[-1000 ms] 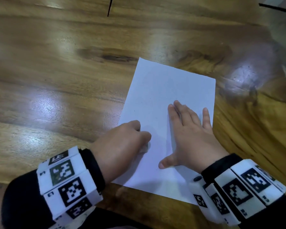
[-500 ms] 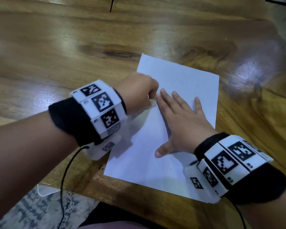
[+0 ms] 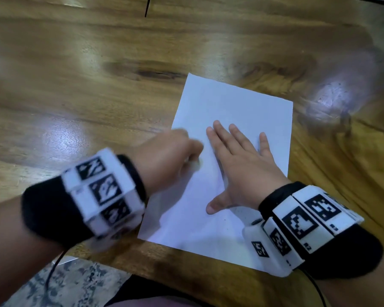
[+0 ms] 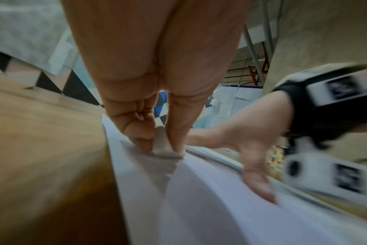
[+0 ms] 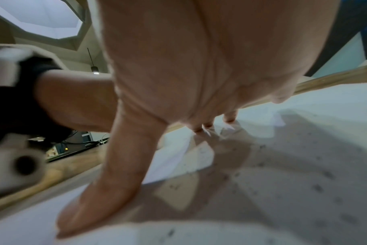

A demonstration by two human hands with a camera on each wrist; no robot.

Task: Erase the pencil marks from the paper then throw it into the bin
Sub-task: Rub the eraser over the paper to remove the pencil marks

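Now, going from left to right:

Left hand: the left hand (image 3: 171,151) sits on the left side of the sheet. Its fingers (image 4: 136,126) are squeezed tight on a small pale eraser block (image 4: 163,145) – the block's bottom touches the paper.

Paper: the flat white sheet of paper (image 3: 231,103) lies on the shiny brown wooden table (image 3: 75,85), close to the near edge and turned a bit to one side.

Right hand: the right hand (image 3: 242,165) lies flat on the middle of the sheet. Its fingers are straight and spread a little, and the thumb sticks out to the side. It holds nothing. It only presses the sheet down.

Crumbs: in the right wrist view, small dark bits (image 5: 304,174) lie all over the paper. I think they are eraser crumbs.

Step now: this looks like the rubbing-out step. One hand rubs and the other keeps the sheet from sliding.

Pencil marks: I cannot see any clear ones. The pictures are blurry, so I cannot tell if some are left.

Next move: I think the rubbing should go on until the sheet is clean – with the flat hand pressing hard so the paper does not wrinkle or rip. After that the sheet goes to the bin. No bin shows in any view.

Writing: the white wrist bands (image 3: 102,193) have black square patterns. No words or brand names can be read.
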